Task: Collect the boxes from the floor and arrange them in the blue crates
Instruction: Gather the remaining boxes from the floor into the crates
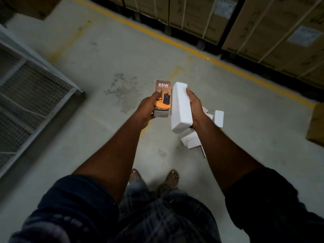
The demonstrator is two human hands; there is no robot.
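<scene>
1. Grey concrete floor (pixel 105 55), stained in patches; light is dim.
2. Yellow painted line (pixel 175 43) crosses it diagonally.
3. Strapped cardboard cartons (pixel 263 28) stacked beyond the line.
4. Grey wire-mesh cage (pixel 31 92) at left.
5. Lone carton (pixel 316 123) at right edge.

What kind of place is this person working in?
Most likely a warehouse or stockroom: strapped cardboard cartons stand behind a yellow floor line on the concrete floor, and a wire-mesh cage stands at the left.
</scene>
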